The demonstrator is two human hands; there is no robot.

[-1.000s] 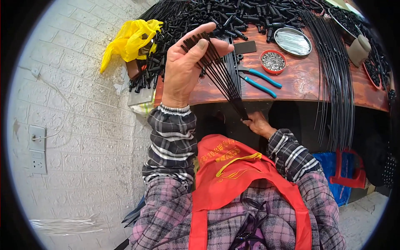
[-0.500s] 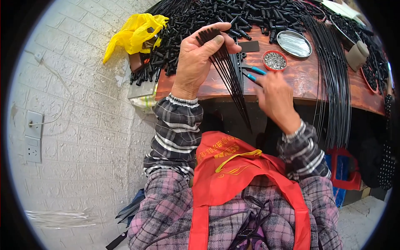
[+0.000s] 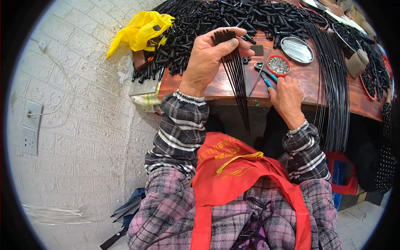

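My left hand point(image 3: 208, 56) is closed around the upper end of a bundle of thin black rods point(image 3: 238, 79). Thumb and fingers pinch them near their tops, and the rods slant down past the table edge, their lower tips converging. To its right, my right hand point(image 3: 287, 98) is closed on the teal handles of a pair of pliers point(image 3: 270, 78). The plier jaws point up and left, low over the wooden table point(image 3: 308, 89). A thin grey rod point(image 3: 255, 85) is beside the jaws. Just above my right hand stands a small red dish point(image 3: 278, 66) of tiny metal pieces.
Black tubular parts point(image 3: 200, 25) are heaped along the back. A round metal tin point(image 3: 297, 50) holds thin silvery pins. Long black rods point(image 3: 333, 91) hang over the front edge at right. A yellow bag point(image 3: 139, 33) lies at left. Another person's hand point(image 3: 333, 7) shows at the far right.
My right hand has drawn the pliers to the right, away from the black rods and up against the red dish. The whole view has shifted slightly; my left hand keeps its hold.
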